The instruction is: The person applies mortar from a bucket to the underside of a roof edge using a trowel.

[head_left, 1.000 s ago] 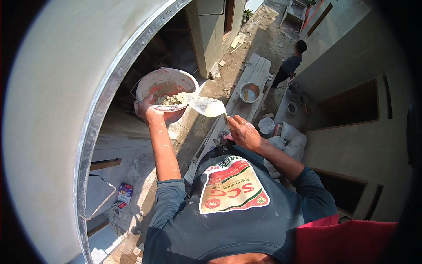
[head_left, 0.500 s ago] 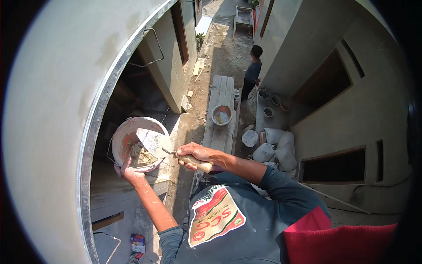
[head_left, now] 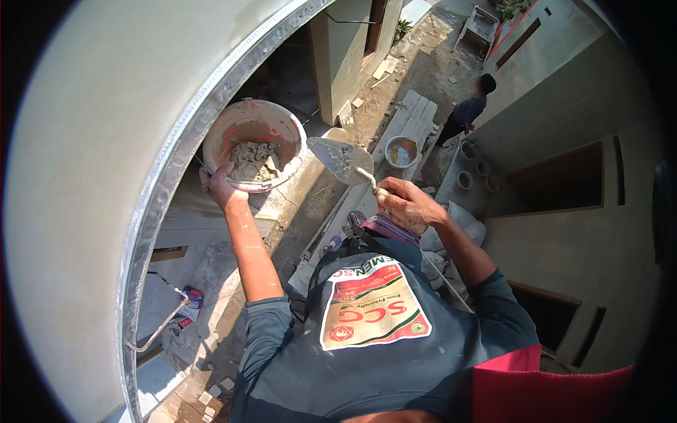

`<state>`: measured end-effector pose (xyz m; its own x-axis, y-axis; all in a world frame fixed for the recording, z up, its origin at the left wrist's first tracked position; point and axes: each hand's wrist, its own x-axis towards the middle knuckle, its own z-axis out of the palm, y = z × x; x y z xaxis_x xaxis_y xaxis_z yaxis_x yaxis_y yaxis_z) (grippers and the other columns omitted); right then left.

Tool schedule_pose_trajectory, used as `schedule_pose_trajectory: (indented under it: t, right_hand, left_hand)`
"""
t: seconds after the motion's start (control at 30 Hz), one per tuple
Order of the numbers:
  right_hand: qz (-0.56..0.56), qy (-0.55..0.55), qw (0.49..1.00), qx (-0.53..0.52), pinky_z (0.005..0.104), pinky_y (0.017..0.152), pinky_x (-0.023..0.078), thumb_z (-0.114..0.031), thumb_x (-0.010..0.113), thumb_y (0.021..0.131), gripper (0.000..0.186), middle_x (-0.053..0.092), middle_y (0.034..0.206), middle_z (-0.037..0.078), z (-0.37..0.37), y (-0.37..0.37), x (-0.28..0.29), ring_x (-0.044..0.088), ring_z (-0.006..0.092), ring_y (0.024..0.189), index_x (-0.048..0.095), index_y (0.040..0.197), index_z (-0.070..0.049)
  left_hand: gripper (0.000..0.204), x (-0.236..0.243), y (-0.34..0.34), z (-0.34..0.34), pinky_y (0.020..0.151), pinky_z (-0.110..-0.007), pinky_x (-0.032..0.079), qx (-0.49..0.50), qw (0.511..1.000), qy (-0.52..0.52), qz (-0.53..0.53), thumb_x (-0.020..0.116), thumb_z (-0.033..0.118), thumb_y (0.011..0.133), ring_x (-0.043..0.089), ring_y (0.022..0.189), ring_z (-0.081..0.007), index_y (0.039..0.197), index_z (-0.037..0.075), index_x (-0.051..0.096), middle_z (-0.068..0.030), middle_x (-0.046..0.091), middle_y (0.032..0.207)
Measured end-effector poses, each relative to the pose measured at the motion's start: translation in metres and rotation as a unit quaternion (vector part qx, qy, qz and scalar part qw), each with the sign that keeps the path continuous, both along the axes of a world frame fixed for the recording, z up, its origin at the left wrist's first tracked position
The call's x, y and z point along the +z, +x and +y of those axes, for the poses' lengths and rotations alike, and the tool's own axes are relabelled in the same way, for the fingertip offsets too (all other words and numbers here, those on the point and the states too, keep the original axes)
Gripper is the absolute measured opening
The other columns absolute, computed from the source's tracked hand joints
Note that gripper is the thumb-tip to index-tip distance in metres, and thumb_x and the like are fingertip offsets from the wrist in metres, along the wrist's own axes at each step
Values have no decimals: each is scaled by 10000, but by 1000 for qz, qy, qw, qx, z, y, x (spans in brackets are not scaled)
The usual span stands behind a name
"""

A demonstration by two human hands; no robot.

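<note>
Left hand (head_left: 220, 187) raised at arm's length, clamped on near rim of a pink-stained bucket (head_left: 254, 144); fingers mostly tucked under the rim, so only knuckles and thumb side show. Bucket holds a lump of grey mortar (head_left: 252, 161), about half the inside visible, rest in shade.

Right hand (head_left: 409, 204) closed round handle of a trowel (head_left: 340, 159); handle itself hidden inside the fist, only the thin shank and the blade stick out. Blade flat, pointing toward bucket, tip just beside the rim, not touching as far as I can see. Grey smears on blade, amt hard to judge.

Curved pale wall (head_left: 106, 141) w/ metal edge strip (head_left: 183, 148) fills left side, cut off by the frame's rim.

Far below: plank walkway (head_left: 412, 120), a second bucket (head_left: 402, 151) on it, contents unclear. Another person (head_left: 465, 113) in dark top stands near the planks, small, hands not readable. Row of small pots (head_left: 471, 169) by house wall, partly blocked by right forearm. Small red-blue container (head_left: 190, 299) on ground lower left, too tiny to identify.
</note>
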<state>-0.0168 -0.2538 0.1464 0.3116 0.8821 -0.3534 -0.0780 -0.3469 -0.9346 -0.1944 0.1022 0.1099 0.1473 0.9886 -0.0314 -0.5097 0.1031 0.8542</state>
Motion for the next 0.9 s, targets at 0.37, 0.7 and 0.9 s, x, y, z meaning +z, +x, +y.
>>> schedule_pose_trajectory:
  t: [0.37,0.7,0.9]
  right_hand:
    - [-602,17,790,113,445,683,494,-115,609,714,346,577,935,125,21,39,19,612,347,808,579,1058,-94]
    - [-346,75,932,80,403,671,475,-128,684,719,374,598,874,145,28,-10,9,612,332,779,607,1067,-15]
    - [-382,107,918,14,421,662,481,-189,645,757,332,618,950,129,28,-6,-5,621,345,788,596,1057,-56]
  left_hand:
    - [342,31,1,-18,820,-353,500,-132,989,48,-43,612,-116,530,608,813,-236,840,13,546,-100,627,902]
    - [379,29,-1,-16,814,-357,497,-114,992,44,3,620,-69,515,598,812,-237,884,4,571,-107,623,914]
    - [635,32,-20,-18,993,-447,419,-165,986,-5,29,577,-51,590,553,1072,-336,1218,-47,478,-188,546,1181]
